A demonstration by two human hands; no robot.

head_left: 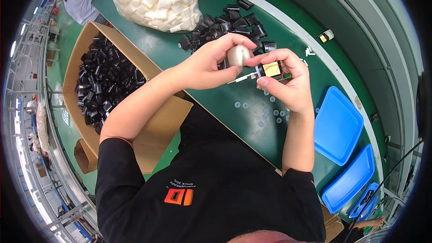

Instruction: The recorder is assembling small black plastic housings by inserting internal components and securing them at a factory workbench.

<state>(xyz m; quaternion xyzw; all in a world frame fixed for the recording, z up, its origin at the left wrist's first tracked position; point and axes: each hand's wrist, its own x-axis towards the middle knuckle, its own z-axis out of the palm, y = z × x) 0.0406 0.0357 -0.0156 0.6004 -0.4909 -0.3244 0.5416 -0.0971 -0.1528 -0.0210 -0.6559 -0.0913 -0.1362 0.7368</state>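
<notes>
Clamped in the left hand (208, 63) is 1 white housing (237, 56), while the right hand (293, 83) pinches 1 black-and-yellow component (272, 69).

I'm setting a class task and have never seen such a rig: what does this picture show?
No machine here: just a person working bare-handed. A fisheye camera on their head looks down, so straight edges bend. The left hand holds a rounded white piece; the right hand holds a small black part with a yellow face. On the green table lie a heap of black parts, pale discs, blue trays and a clear bag of white pieces. A cardboard box of more black parts stands beside it.
</notes>
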